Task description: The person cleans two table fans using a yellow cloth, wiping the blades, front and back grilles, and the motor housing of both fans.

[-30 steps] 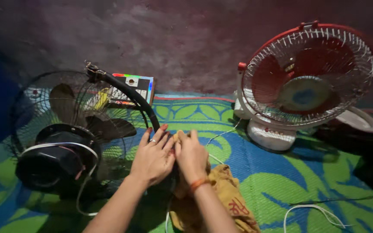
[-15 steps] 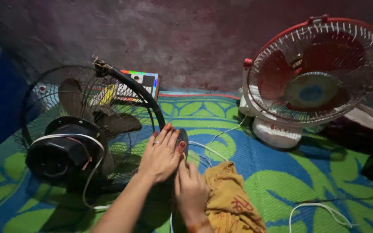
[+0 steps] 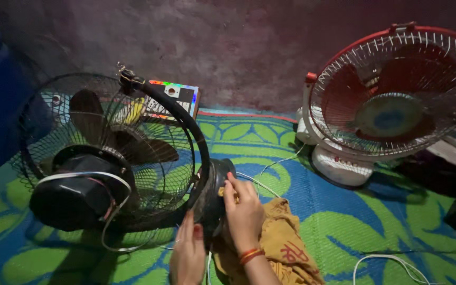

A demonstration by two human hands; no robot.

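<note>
A: What is being handled, and where?

B: A black fan (image 3: 106, 169) is laid on a green and blue mat (image 3: 344, 221), its round base (image 3: 215, 192) turned toward the viewer. The base's edge is pressed by the right hand (image 3: 244, 214), fingers curled over a mustard cloth (image 3: 278, 248).

A: And the left hand (image 3: 188, 256)?

B: It is held flat, fingers loosely together, against the base's lower side; nothing is gripped. A red and white fan (image 3: 391, 103) is stood near the wall.
</note>
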